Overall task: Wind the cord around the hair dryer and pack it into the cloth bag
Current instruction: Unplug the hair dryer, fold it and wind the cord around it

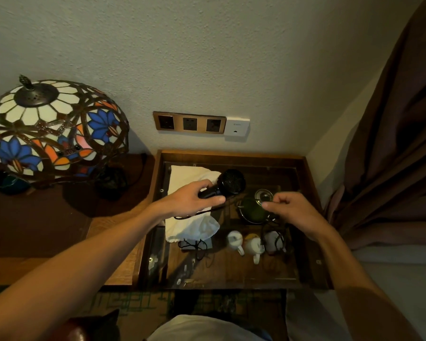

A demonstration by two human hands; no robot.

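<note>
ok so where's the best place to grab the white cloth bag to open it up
Take the cloth bag by its ruffled near edge, coming from your side. The hair dryer in the left hand hangs over its far part, so the near edge is easiest to reach.

Textured pale wall [207, 57], brown curtain [399, 143], stained-glass lamp [54, 129]
</note>
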